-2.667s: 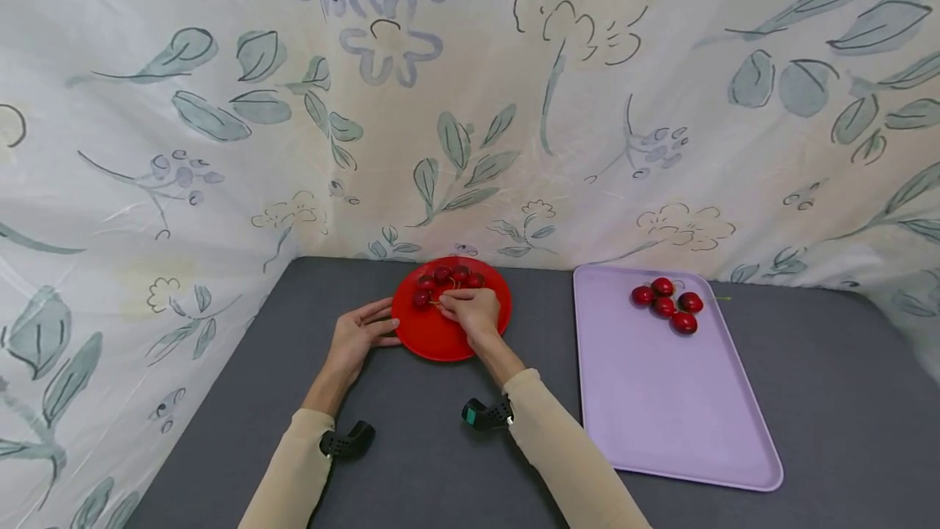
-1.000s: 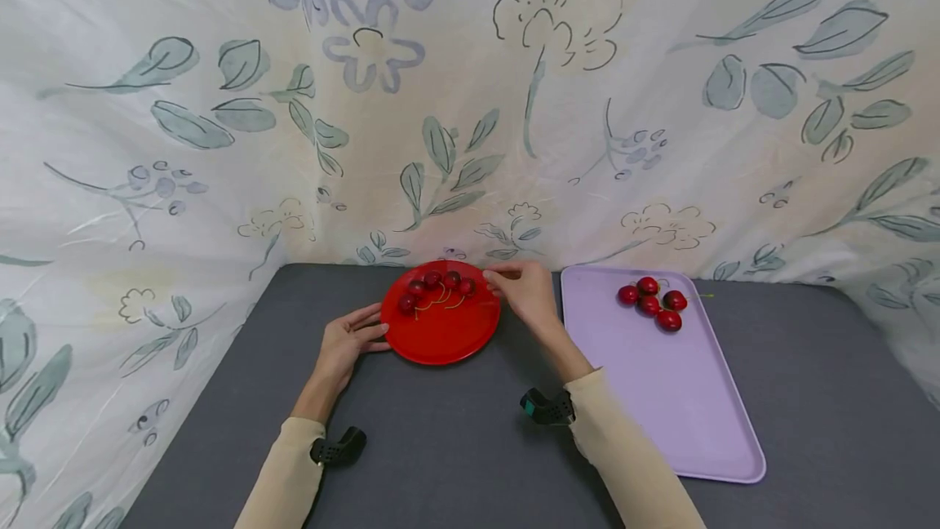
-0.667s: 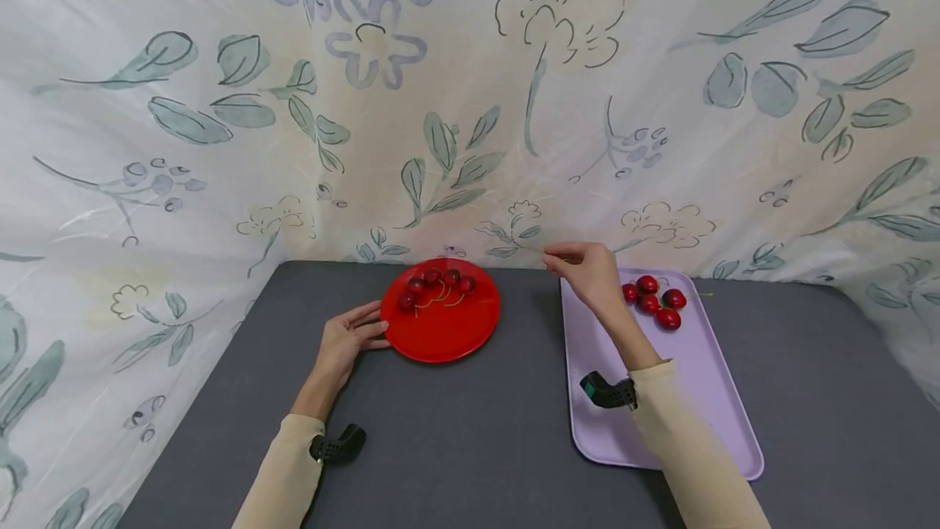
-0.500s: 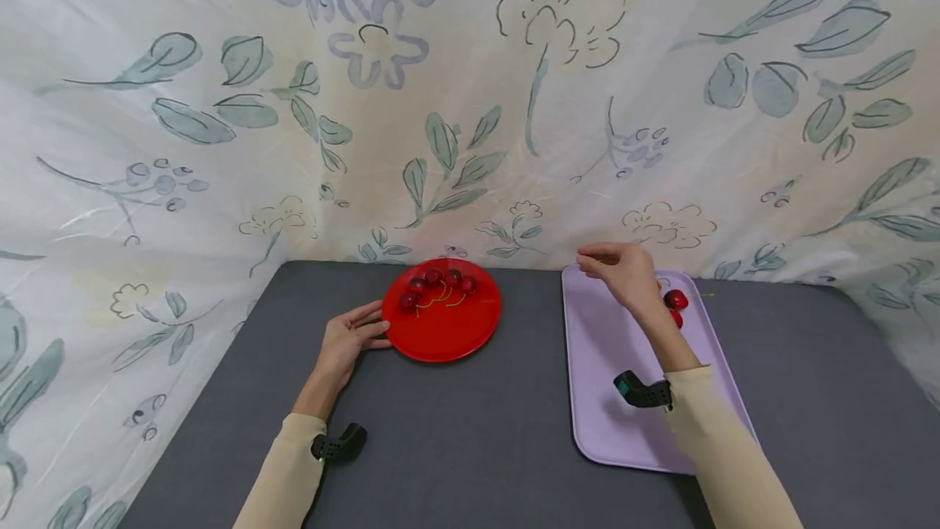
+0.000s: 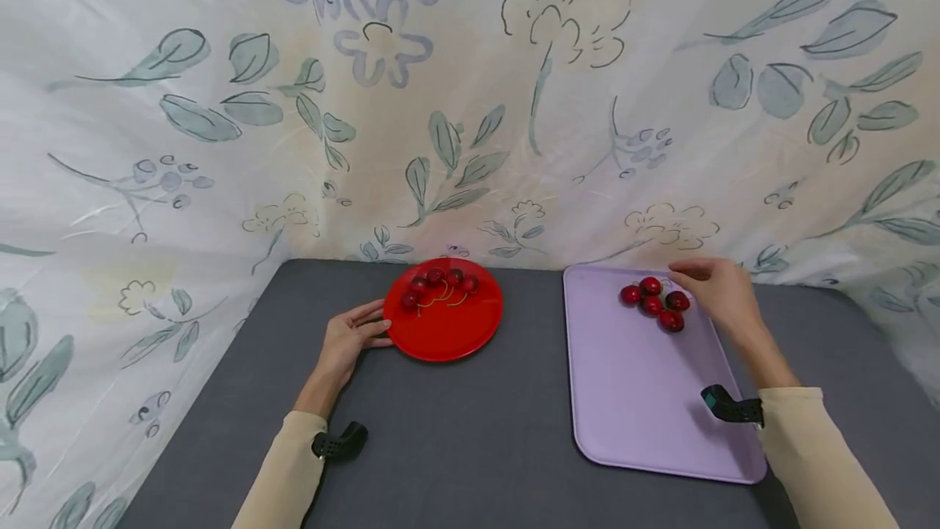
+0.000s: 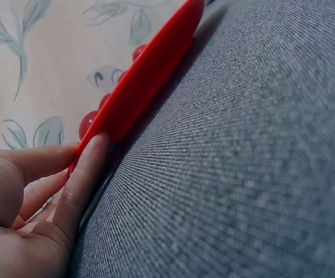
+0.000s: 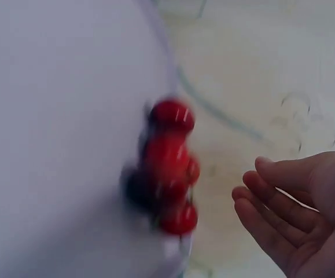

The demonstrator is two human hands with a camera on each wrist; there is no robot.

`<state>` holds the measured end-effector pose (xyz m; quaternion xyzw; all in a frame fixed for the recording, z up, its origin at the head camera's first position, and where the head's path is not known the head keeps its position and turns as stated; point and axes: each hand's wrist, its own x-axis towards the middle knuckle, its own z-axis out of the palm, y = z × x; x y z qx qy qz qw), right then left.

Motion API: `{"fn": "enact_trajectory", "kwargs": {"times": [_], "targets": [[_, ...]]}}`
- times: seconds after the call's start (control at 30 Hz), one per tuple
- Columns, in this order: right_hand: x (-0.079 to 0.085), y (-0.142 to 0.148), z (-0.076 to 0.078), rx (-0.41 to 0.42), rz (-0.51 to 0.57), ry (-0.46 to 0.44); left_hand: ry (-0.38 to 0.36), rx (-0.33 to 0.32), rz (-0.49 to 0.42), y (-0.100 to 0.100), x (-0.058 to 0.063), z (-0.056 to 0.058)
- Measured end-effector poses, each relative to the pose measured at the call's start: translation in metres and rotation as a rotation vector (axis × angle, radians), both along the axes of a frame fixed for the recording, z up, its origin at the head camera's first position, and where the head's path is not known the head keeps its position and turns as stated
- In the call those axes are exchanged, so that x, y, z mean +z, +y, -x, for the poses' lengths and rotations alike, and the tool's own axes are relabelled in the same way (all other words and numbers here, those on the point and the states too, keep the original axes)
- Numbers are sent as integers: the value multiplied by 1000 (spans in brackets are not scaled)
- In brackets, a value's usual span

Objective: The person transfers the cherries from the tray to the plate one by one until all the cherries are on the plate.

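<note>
Sleeves, two, cream (image 5: 282, 472), each with a black wrist camera (image 5: 340, 441) at the cuff, entering from the near edge. Surface, dark grey (image 5: 463, 447), under everything listed. Tray, lilac, rectangular (image 5: 631, 406), on the right, long axis running near to far. Left hand (image 5: 345, 341), at the left side of the plate, fingers extended and slightly spread, tips touching the rim. Plate, red, round (image 5: 444, 341), lying flat, well apart from the tray. Plate cherries, five (image 5: 436, 276), in an arc along the plate's far left part, stems trailing inward; the left hand is the nearer one to these. Tray cherries, five (image 5: 651, 306), bunched at the tray's far end, towards its right edge; round, so no long axis worth noting. Right hand (image 5: 723, 296), above the tray's far right edge, fingers gently curved, thumb only narrowly apart from them, nothing visible in their hold. Governing relation: the tray cherries lie to the left of the right fingers and a little nearer the person, apart from the hand in the right wrist view; height above them cannot be told exactly. Cloth, floral print (image 5: 455, 55), hanging behind.
</note>
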<state>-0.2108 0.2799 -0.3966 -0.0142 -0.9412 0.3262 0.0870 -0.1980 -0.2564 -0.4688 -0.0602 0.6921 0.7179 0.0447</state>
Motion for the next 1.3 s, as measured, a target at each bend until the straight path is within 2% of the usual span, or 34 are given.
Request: {"fn": "enact_trajectory", "kwargs": {"times": [0.17,0.33,0.63,0.9,1.03,1.3], "targets": [[-8,22,1,69,-96,-26,6,5,11,1,1,0],[-13,31,6,148,-167,-94,2,9,13,1,0,0],[-30,37,17,138,-229,-141,20,7,18,0,-1,0],[-27,35,17,107,-375,-155,17,1,22,0,-1,2],[-25,36,14,123,-359,-144,20,-1,19,0,-1,1],[-17,40,7,100,-223,-145,22,1,26,0,-2,2]]}}
